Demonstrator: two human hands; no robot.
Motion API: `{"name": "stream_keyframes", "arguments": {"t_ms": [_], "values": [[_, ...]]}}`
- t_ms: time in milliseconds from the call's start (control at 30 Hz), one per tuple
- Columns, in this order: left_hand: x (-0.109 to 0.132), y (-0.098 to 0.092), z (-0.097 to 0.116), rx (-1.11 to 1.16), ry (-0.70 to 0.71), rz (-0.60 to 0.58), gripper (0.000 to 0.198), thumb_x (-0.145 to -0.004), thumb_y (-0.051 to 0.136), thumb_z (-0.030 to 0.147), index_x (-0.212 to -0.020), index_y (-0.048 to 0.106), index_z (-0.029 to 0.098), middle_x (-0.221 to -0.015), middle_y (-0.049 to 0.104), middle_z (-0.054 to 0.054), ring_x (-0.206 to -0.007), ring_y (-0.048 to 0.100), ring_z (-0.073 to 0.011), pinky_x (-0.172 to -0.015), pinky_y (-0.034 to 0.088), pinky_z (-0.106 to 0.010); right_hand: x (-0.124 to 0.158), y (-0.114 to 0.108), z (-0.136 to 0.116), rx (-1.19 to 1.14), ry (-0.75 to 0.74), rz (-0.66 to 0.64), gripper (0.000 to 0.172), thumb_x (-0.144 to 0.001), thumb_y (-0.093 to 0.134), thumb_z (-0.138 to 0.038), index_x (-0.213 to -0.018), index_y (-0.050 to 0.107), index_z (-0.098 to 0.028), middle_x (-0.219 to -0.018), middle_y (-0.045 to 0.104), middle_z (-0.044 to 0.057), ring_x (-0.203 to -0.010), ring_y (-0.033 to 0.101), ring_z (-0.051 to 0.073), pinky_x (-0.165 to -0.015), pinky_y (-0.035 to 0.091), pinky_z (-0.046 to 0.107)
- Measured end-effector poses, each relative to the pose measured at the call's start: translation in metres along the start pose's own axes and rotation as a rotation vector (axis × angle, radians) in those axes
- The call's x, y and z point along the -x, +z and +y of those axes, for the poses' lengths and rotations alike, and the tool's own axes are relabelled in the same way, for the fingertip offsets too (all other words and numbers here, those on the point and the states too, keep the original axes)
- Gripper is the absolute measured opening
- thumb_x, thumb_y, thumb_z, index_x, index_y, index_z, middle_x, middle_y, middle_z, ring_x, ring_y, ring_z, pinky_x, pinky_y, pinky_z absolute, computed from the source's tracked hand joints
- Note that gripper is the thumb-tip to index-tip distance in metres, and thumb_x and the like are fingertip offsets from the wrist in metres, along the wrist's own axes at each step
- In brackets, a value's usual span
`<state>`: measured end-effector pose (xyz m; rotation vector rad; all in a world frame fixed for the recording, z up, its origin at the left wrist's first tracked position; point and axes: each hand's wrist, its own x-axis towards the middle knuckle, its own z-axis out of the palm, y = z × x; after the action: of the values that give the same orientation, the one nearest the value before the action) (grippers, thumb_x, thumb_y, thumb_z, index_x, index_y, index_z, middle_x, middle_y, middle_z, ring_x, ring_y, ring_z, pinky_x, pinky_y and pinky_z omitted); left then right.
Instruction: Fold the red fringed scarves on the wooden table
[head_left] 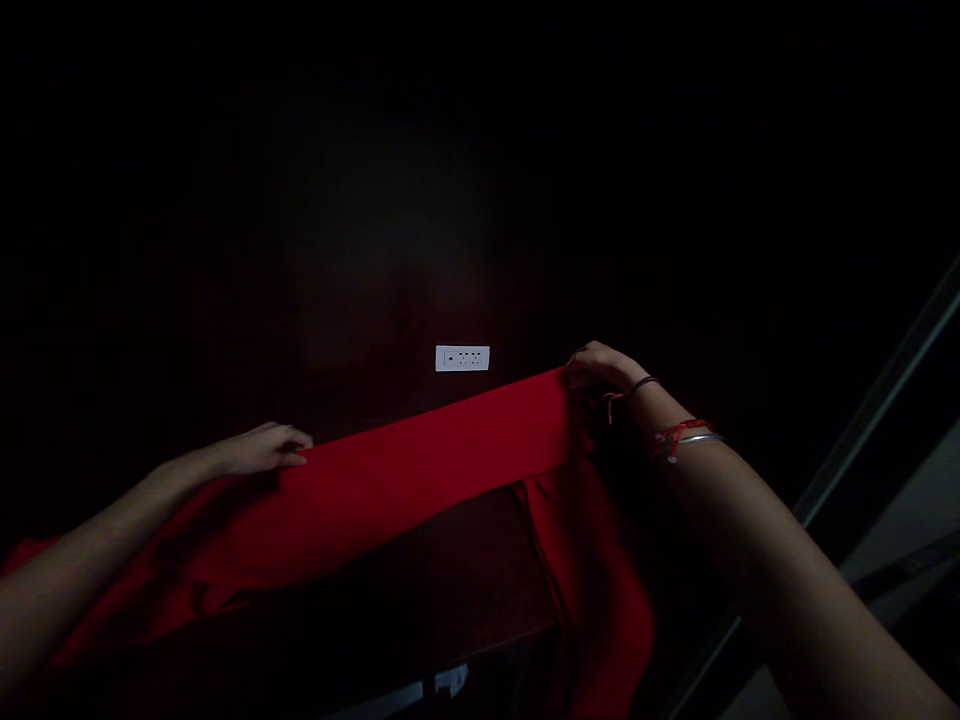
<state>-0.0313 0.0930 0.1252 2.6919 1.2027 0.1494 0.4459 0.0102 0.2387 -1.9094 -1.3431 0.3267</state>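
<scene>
A long strip of red cloth stretches between my two hands, rising toward the right. My left hand pinches its upper edge, fingers closed. At the upper right end, my right hand grips the cloth; its fingertips are partly in shadow. Past that hand the red fabric hangs down over the right side of a dark surface. On the left, more of it lies loosely bunched beneath my forearm. Bangles and a thread band circle my right wrist and forearm.
A white socket plate is set in the dark, glossy wall behind the cloth. Low at the front, pale reflections show below the surface's edge. A light diagonal edge runs along the right. Most of the surroundings are too dark to make out.
</scene>
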Motion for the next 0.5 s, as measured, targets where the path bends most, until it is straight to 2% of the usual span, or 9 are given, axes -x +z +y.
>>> {"name": "stream_keyframes", "arguments": {"t_ms": [33, 100, 200, 267, 300, 333, 400, 500], "values": [[-0.006, -0.01, -0.003, -0.027, -0.033, 0.04, 0.032, -0.074, 0.039, 0.039, -0.079, 0.058, 0.014, -0.079, 0.059, -0.002, -0.073, 0.051, -0.0156, -0.068, 0.038, -0.024, -0.006, 0.002, -0.002, -0.043, 0.008, 0.0, 0.01, -0.062, 0.053, -0.008, -0.054, 0.059, -0.009, -0.046, 0.058, 0.006, -0.047, 0.057, 0.015, -0.045, 0.046, 0.024], [-0.019, -0.037, -0.008, -0.095, -0.112, 0.223, 0.036, -0.076, 0.035, 0.038, -0.088, 0.055, 0.011, -0.089, 0.057, -0.005, -0.081, 0.049, -0.0173, -0.075, 0.036, -0.027, -0.018, 0.005, -0.01, -0.13, 0.018, 0.038, 0.011, -0.065, 0.049, -0.007, -0.061, 0.059, -0.008, -0.051, 0.06, 0.006, -0.049, 0.058, 0.014, -0.047, 0.048, 0.024], [-0.037, -0.08, -0.009, -0.248, -0.168, 0.515, 0.039, -0.079, 0.029, 0.037, -0.097, 0.051, 0.009, -0.095, 0.052, -0.006, -0.087, 0.045, -0.019, -0.081, 0.034, -0.032, -0.034, 0.011, -0.025, -0.305, -0.065, 0.221, 0.017, -0.073, 0.043, -0.011, -0.081, 0.058, -0.01, -0.066, 0.063, 0.005, -0.056, 0.059, 0.01, -0.053, 0.048, 0.02], [-0.043, -0.095, -0.006, -0.339, -0.14, 0.673, 0.04, -0.081, 0.025, 0.036, -0.1, 0.048, 0.01, -0.098, 0.05, -0.006, -0.089, 0.043, -0.0189, -0.084, 0.033, -0.033, -0.038, 0.016, -0.025, -0.428, -0.159, 0.35, 0.02, -0.076, 0.041, -0.02, -0.086, 0.056, -0.011, -0.071, 0.063, 0.005, -0.058, 0.059, 0.009, -0.054, 0.048, 0.019], [-0.043, -0.095, -0.004, -0.366, -0.111, 0.713, 0.039, -0.082, 0.024, 0.036, -0.101, 0.047, 0.011, -0.098, 0.049, -0.005, -0.089, 0.043, -0.0185, -0.084, 0.032, -0.033, -0.037, 0.02, -0.021, -0.462, -0.202, 0.406, 0.023, -0.076, 0.042, -0.025, -0.085, 0.057, -0.011, -0.071, 0.062, 0.006, -0.058, 0.059, 0.01, -0.053, 0.047, 0.02], [-0.041, -0.09, -0.001, -0.383, -0.069, 0.727, 0.039, -0.083, 0.024, 0.037, -0.101, 0.047, 0.012, -0.098, 0.049, -0.004, -0.089, 0.043, -0.0178, -0.085, 0.032, -0.033, -0.033, 0.024, -0.012, -0.467, -0.23, 0.463, 0.026, -0.075, 0.043, -0.03, -0.082, 0.058, -0.01, -0.069, 0.062, 0.006, -0.057, 0.059, 0.011, -0.053, 0.047, 0.021], [-0.032, -0.064, 0.003, -0.389, 0.039, 0.661, 0.038, -0.084, 0.023, 0.037, -0.099, 0.048, 0.014, -0.097, 0.049, -0.002, -0.089, 0.043, -0.0162, -0.085, 0.033, -0.03, -0.019, 0.033, 0.015, -0.374, -0.214, 0.553, 0.029, -0.07, 0.048, -0.036, -0.078, 0.06, -0.011, -0.064, 0.062, 0.006, -0.056, 0.058, 0.013, -0.052, 0.047, 0.023], [-0.014, 0.004, 0.014, -0.365, 0.17, 0.415, 0.036, -0.085, 0.023, 0.033, -0.096, 0.053, 0.017, -0.098, 0.052, -0.003, -0.085, 0.047, -0.0144, -0.08, 0.036, -0.026, 0.015, 0.047, 0.067, -0.214, -0.063, 0.633, 0.027, -0.066, 0.047, -0.031, -0.078, 0.062, -0.011, -0.065, 0.063, 0.007, -0.059, 0.059, 0.016, -0.053, 0.046, 0.025]]}}
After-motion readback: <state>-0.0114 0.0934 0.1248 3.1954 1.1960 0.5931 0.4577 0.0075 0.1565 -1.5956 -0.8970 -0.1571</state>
